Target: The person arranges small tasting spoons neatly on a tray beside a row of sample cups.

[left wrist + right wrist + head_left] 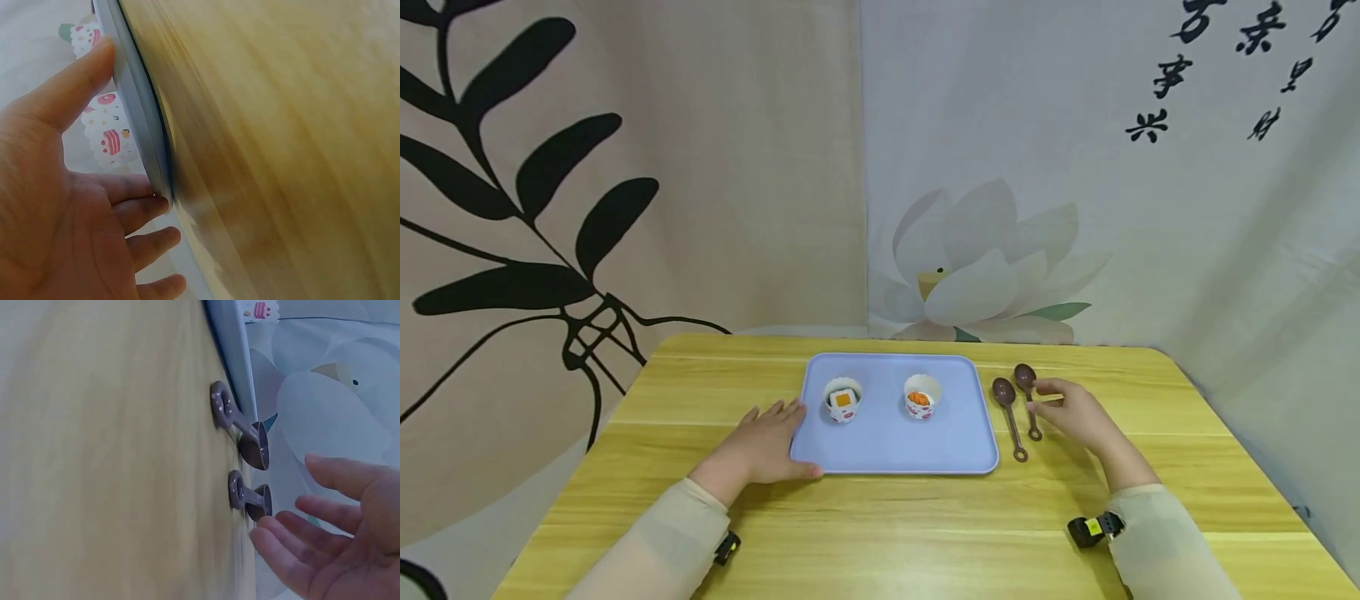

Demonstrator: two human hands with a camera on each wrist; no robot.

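My left hand rests at the left end of a light blue tray, thumb on its front rim and fingers spread along the side. Two small paper cups stand on the tray: the left cup holds a white piece with an orange square, the right cup orange pieces. To the right of the tray lie two brown spoons, a left spoon and a right spoon, bowls pointing away. Beside the right spoon's handle hovers my right hand, fingers loosely bent and apart, with nothing gripped.
All of this is on a yellow wood-grain table. A pale cloth backdrop with a dark plant print and a lotus print hangs behind the table's far edge. A small black device sits at my right wrist.
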